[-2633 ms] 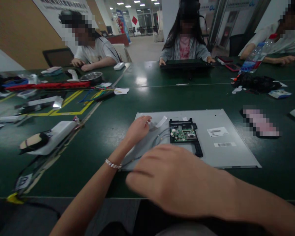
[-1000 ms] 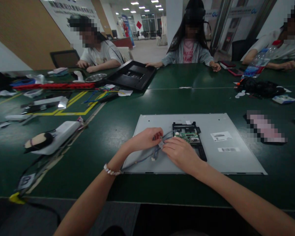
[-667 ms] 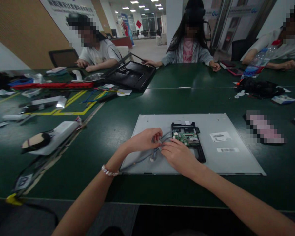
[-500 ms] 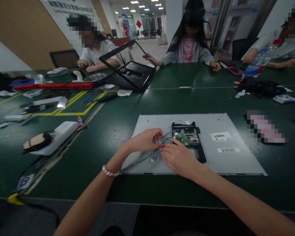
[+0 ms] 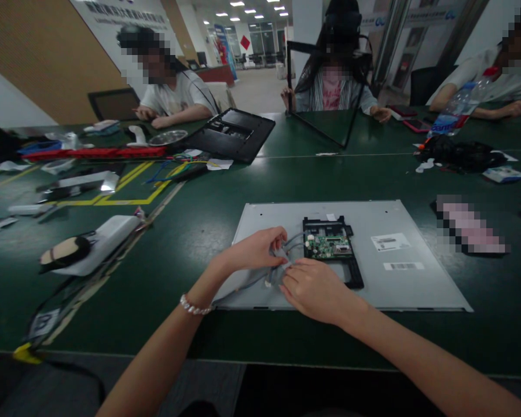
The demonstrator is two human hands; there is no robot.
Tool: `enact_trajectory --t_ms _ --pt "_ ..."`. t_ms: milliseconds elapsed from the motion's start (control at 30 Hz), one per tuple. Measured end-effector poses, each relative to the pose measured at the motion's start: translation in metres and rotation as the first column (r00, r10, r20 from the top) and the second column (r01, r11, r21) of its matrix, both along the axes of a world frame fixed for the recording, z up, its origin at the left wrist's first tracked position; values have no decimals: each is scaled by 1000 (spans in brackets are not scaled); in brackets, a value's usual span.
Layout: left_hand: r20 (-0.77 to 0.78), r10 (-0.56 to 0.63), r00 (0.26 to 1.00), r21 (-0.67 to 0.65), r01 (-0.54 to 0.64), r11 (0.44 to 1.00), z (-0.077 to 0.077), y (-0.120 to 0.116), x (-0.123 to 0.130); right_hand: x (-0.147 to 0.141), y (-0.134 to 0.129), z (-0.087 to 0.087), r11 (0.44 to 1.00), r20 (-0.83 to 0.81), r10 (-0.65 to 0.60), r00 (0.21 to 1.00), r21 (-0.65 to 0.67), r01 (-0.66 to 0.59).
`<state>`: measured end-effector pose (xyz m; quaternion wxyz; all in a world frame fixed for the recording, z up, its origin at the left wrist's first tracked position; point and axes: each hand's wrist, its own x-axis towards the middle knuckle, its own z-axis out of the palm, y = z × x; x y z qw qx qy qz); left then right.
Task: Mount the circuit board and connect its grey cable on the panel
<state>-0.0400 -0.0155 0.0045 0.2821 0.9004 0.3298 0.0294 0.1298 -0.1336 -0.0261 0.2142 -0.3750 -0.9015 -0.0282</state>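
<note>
A flat silver display panel (image 5: 410, 289) lies back side up on the green table before me. On it sits a black plastic bracket (image 5: 356, 272) carrying a green circuit board (image 5: 327, 247). Grey cables (image 5: 293, 238) run from the board's left side into a bundle between my hands. My left hand (image 5: 260, 248), with a beaded bracelet at the wrist, is closed on the cable bundle from the left. Fingers bent, my right hand (image 5: 315, 286) pinches at the same bundle from the right, over the panel. The fingertips partly hide the cables.
A pink phone-like item (image 5: 471, 226) lies right of the panel. Left are a white box with a mouse-shaped object (image 5: 67, 252) and a red strip (image 5: 95, 152). Across the table, a person holds a black frame (image 5: 289, 75); a black casing (image 5: 238, 133) and a bottle (image 5: 454, 110) stand nearby.
My right hand's fingers have drawn in and shifted slightly down, off the board's edge. My left hand stays nearly still. Across the table, the person has lifted the black frame off the casing, rightward.
</note>
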Motion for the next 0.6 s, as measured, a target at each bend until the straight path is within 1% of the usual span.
enact_trajectory --t_ms 200,367,600 --pt "5 13 1000 11 -13 1000 3 -1 0 2 0 2 1000 -10 -6 1000 29 6" --pt "-53 21 998 39 -19 999 6 0 -1 4 -1 6 999 -30 -24 999 23 25" --pt "-59 18 998 64 -14 998 5 2 -3 7 1 3 999 -33 -31 999 25 32"
